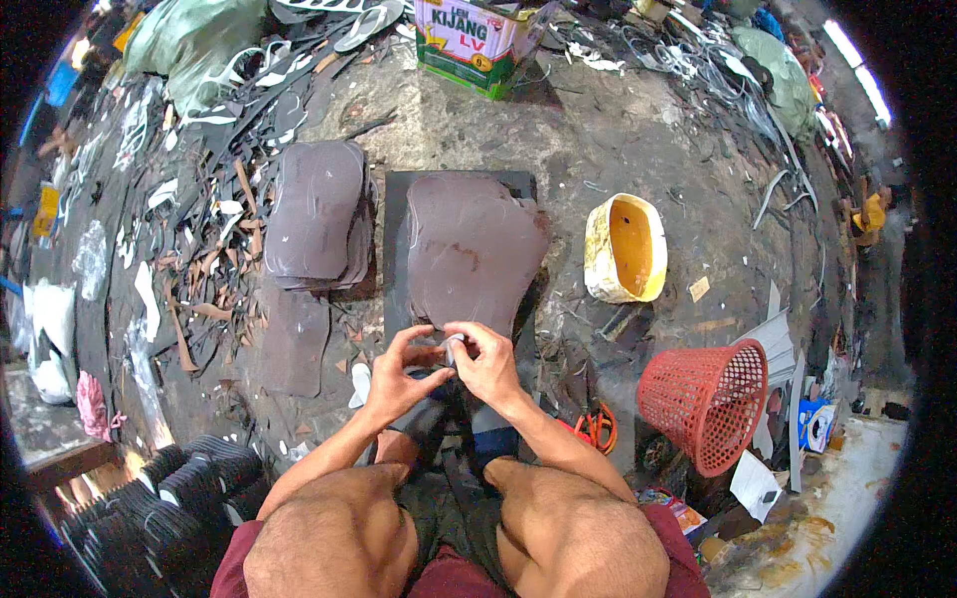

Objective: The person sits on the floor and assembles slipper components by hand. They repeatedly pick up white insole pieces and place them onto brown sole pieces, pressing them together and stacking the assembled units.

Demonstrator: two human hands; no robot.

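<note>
Pinching a small pale-grey piece (pixel 456 346) between thumb and fingers of the right hand (pixel 485 367), held it just at the near edge of the central stack of brown sheets (pixel 474 244). Had the left hand (pixel 404 379) close beside, fingers curved and released, with a gap showing between them and the thumb. Could not tell the piece's kind.

Saw bold printed lettering, dark and red, on a white, purple and green tin (pixel 469 45) beyond the central stack. Spotted more print on a blue-and-white packet (pixel 817 426), well to the right of the stack, and a dark mark on a white card (pixel 755 486), right of the stack and nearer the body.

Could not make out the tin's contents. Found a pale oval tub (pixel 601 254) right of the stack, with yellow coating its inner wall. Noticed a red perforated basket (pixel 678 399) to the stack's near right, mouth facing right.

Saw a dark mat (pixel 397 214) under the central stack, a second pile of brown sheets (pixel 317 214) just to its left and a single brown sheet (pixel 294 344) at its near left. Noted scraps (pixel 209 311) crowding the floor (pixel 384 115) farther left, an orange-handled tool (pixel 598 429) at the stack's near right, and rows of dark sole-shaped pieces (pixel 189 498) well apart at its near left.
</note>
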